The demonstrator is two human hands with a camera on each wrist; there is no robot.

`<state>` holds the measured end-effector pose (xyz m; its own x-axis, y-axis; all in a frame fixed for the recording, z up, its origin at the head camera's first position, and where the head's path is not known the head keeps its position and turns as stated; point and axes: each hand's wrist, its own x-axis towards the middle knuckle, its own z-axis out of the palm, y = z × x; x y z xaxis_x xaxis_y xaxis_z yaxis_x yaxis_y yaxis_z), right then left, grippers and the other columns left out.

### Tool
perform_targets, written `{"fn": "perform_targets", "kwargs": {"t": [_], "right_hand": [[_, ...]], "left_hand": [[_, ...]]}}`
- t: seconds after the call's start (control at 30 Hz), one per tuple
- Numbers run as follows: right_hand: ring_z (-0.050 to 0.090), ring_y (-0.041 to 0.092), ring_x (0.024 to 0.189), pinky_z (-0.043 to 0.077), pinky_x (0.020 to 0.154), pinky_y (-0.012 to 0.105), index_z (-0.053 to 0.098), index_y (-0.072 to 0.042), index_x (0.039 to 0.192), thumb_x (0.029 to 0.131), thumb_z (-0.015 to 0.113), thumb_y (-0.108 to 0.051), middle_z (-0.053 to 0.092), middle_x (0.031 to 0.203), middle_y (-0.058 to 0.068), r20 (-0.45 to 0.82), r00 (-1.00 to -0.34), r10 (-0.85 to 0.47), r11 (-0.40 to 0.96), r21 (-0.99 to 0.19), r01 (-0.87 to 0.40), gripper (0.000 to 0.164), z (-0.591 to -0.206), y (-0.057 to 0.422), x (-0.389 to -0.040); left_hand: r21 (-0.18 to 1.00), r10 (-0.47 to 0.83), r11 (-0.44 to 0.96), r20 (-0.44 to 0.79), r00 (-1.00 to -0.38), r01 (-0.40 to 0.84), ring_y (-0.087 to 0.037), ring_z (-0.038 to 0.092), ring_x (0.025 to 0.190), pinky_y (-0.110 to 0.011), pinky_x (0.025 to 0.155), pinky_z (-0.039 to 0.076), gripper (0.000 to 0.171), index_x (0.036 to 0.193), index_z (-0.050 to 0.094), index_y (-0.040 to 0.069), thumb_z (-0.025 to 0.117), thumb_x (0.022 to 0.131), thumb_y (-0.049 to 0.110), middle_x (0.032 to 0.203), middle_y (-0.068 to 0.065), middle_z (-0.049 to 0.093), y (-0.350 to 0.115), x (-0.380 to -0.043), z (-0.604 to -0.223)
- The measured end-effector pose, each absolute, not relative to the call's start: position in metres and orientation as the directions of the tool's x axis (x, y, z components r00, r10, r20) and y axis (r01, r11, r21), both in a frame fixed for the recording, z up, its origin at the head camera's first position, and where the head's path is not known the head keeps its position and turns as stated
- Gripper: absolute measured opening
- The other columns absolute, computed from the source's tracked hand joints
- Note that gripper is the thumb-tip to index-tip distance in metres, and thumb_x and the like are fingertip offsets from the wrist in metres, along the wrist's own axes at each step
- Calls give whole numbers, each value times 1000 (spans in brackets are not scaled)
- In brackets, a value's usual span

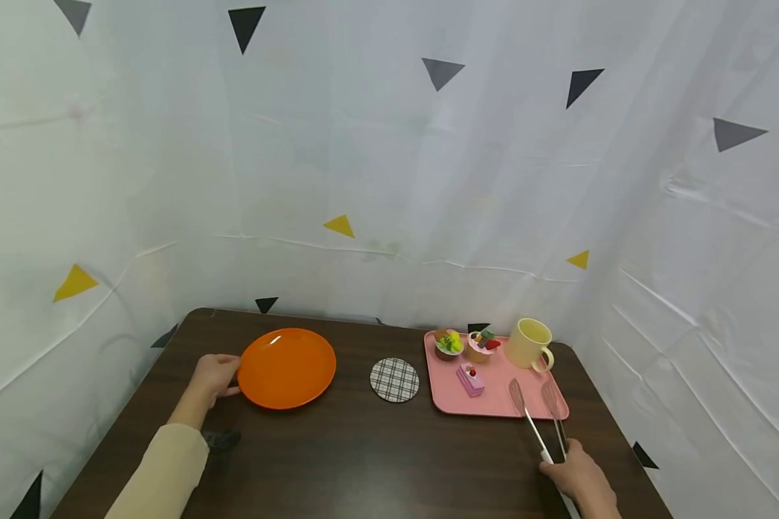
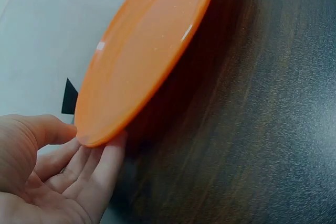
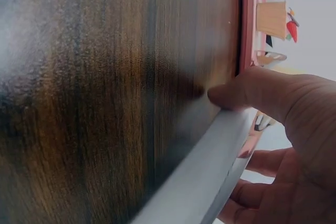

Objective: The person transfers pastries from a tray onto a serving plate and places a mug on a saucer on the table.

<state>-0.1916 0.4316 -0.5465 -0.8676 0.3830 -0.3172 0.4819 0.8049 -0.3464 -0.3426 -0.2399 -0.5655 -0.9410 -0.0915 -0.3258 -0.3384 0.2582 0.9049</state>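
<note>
At the left of the table, my left hand [image 1: 216, 376] holds the near-left rim of an orange plate [image 1: 287, 368]. In the left wrist view the thumb lies at the plate's edge [image 2: 142, 56], with the other fingers underneath it. My right hand [image 1: 581, 477], at the front right, grips a pair of tongs [image 1: 534, 430] by the white handle [image 3: 202, 163]. Their two tips stand apart over the near right part of a pink tray [image 1: 443, 393]. On that tray are a purple cake slice [image 1: 470, 380], two cupcakes [image 1: 449, 346] and a yellow mug [image 1: 527, 343].
A round checked coaster [image 1: 394, 380] lies between the plate and the tray on the dark wooden table [image 1: 363, 461]. A small dark object [image 1: 223, 440] is beside the left wrist. White curtains [image 1: 389, 158] with triangles enclose the table behind and at both sides.
</note>
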Motion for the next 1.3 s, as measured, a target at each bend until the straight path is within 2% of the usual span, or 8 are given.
{"fn": "perform_targets", "kwargs": {"t": [0.13,0.23,0.37,0.5,0.63,0.83,1.13,1.3], "right_hand": [[66,49,104,54,88,69,35,20,145,92,73,-35,63,119,38,-324,-859,395,799,-341,496,85,-535,424,-186],[64,48,101,53,88,67,34,20,144,94,70,-36,62,117,38,-316,-857,406,788,-355,504,84,-534,423,-184],[63,45,95,53,84,63,36,19,142,94,70,-42,62,114,36,-292,-858,423,768,-387,510,85,-539,428,-186],[63,41,91,54,78,58,39,17,142,92,71,-47,63,113,34,-269,-864,426,757,-417,503,88,-546,434,-188],[61,38,88,53,73,50,40,17,138,92,70,-50,62,110,32,-249,-872,420,732,-474,488,87,-548,432,-187],[58,32,87,45,67,38,46,13,136,90,72,-72,61,102,22,-220,-895,387,727,-525,443,100,-539,427,-183],[58,28,80,43,61,37,56,7,127,80,79,-78,62,92,14,-227,-902,367,759,-487,432,100,-527,401,-185],[56,26,75,40,59,37,58,2,117,80,81,-75,60,85,10,-220,-912,347,790,-456,410,88,-529,389,-187]], "left_hand": [[911,-94,250,-315,-944,-329,-28,71,114,-31,86,66,54,154,44,-16,44,112,17,158,-38,42,-241,-342,-571],[914,-99,241,-312,-945,-327,-15,71,100,-32,85,66,53,153,46,-16,46,112,16,156,-38,44,-242,-341,-572],[912,-94,232,-326,-941,-339,-27,72,112,-34,88,66,53,154,44,-15,46,112,16,156,-37,44,-242,-342,-572],[910,-94,219,-340,-936,-353,-38,66,128,-35,88,66,53,154,43,-16,46,112,16,156,-37,45,-242,-343,-572],[905,-99,213,-356,-929,-369,-35,68,123,-34,86,67,52,154,43,-16,46,112,15,154,-36,46,-242,-342,-571],[899,-102,215,-367,-925,-380,-28,70,113,-35,87,67,51,154,43,-16,46,112,14,150,-35,49,-242,-343,-571],[916,-91,198,-338,-937,-350,-41,60,135,-33,89,66,54,156,44,-12,48,114,21,157,-35,45,-248,-342,-577],[922,-79,169,-340,-937,-349,-38,62,134,-34,92,65,55,157,45,-10,51,114,23,158,-34,46,-248,-339,-579]]}}
